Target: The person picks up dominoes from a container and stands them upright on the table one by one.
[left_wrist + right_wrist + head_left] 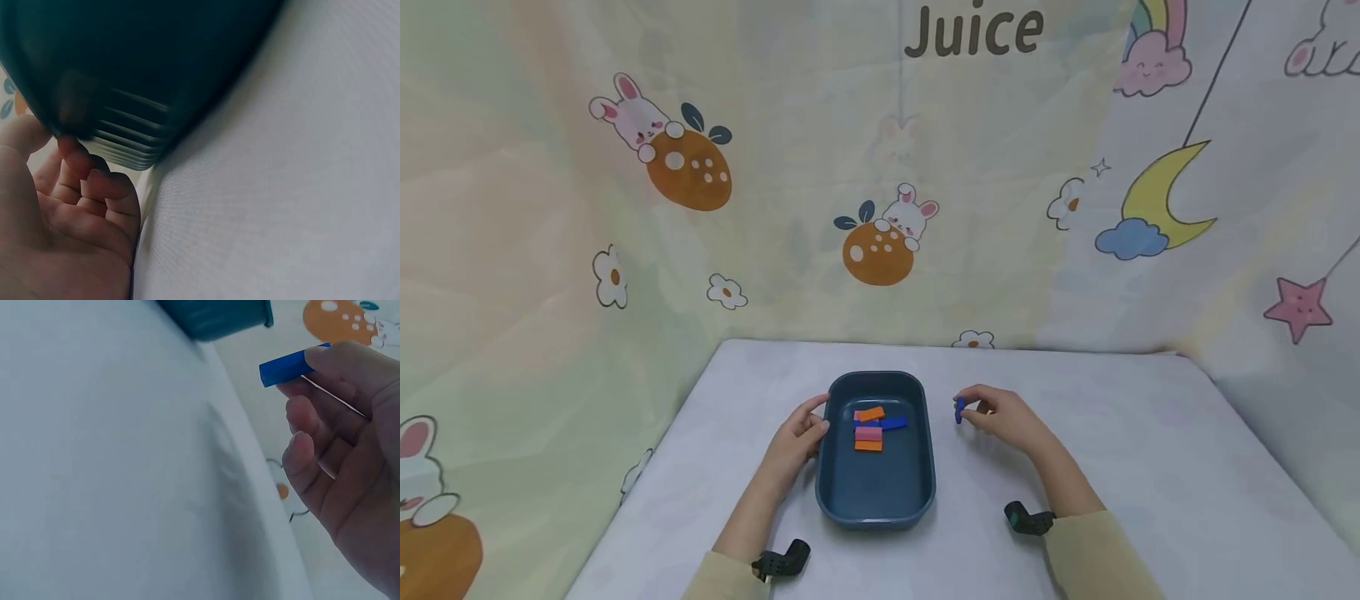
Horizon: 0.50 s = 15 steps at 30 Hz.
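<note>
A dark blue-green tray stands upright on the table. Inside it lie several small rectangular blocks, among them an orange block, a pink block and a blue block. At the tray's left side my left hand holds the rim with thumb and curled fingers; the left wrist view shows its fingertips against the tray's outer wall. Right of the tray, my right hand pinches another blue block between thumb and forefinger, above the table. Its other fingers curl loosely beneath.
A white cloth covers the table. Behind it hangs a printed curtain with cartoon rabbits and flowers. Each wrist wears a black camera, the left one near the tray's lower left.
</note>
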{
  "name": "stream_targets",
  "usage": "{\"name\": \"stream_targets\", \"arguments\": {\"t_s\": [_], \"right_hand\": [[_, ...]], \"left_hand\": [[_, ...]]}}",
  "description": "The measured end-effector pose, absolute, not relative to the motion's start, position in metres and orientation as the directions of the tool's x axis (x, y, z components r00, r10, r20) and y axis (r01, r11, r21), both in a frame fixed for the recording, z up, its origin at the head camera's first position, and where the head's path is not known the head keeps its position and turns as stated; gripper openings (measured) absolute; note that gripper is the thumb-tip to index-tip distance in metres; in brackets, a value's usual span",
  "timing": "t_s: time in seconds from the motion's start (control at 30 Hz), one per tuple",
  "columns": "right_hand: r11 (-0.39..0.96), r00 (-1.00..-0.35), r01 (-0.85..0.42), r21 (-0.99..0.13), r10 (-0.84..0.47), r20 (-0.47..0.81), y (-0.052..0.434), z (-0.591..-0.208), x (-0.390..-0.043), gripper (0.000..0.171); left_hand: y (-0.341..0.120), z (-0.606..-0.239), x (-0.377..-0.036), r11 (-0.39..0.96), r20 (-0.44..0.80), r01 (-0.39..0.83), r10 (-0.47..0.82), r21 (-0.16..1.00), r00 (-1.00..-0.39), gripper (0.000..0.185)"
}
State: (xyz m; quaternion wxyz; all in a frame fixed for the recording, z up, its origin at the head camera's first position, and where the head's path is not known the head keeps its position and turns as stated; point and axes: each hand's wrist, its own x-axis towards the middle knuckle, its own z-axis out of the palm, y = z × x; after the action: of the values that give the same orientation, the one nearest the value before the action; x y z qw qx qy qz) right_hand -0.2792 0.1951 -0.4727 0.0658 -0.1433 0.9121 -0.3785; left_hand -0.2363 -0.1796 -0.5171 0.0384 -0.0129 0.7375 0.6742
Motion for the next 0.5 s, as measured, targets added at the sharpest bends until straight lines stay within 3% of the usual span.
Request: {"name": "stream_targets", "arguments": {"t_s": [0.5], "right_hand": [[0.644,-0.956,-0.156,-0.749,-0.29,-0.051,0.215,-0.504,-0.28,0.024]], "left_hand": [[-0.182,-0.517,-0.238,0.066,-0.076,-0.073,0.044,0.995,-0.996,0.043]]}}
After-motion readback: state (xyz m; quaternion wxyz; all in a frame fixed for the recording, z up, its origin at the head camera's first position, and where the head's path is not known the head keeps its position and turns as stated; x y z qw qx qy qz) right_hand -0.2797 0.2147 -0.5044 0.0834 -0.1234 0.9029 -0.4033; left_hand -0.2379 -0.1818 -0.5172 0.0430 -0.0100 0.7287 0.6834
